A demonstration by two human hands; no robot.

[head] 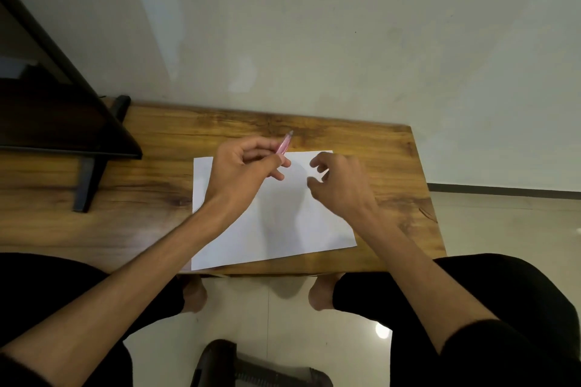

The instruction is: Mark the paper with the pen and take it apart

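Head view, seated at a wooden table (371, 141) with a white sheet of paper (283, 229) lying flat near its front edge, one corner reaching just past that edge at about 7 o'clock. Left hand (242, 173) is above the sheet's far left part, fingers curled round a pink pen (284, 144); the pen sticks out of the fist toward 1 o'clock, its pale tip over bare wood just beyond the paper's far edge. Whether the cap is on cannot be told; the pen is blurred. Right hand (339, 185) hangs at 3 o'clock of the left, near but apart, fingers loosely curled and holding nothing; cannot tell if it touches the sheet. Judgement: pen looks light, stiff, smooth plastic, so likely to slip or roll if let go on the table; best held mid-barrel, pinched between thumb and first fingers. Paper is thin and limp, creases easily, slides on the wood; flat fingers pressing on a corner would steady it. At 9 to 10 o'clock a dark stand (91, 166) rests on the table. Below, dark trousers and bare feet over a pale tiled floor (283, 308).
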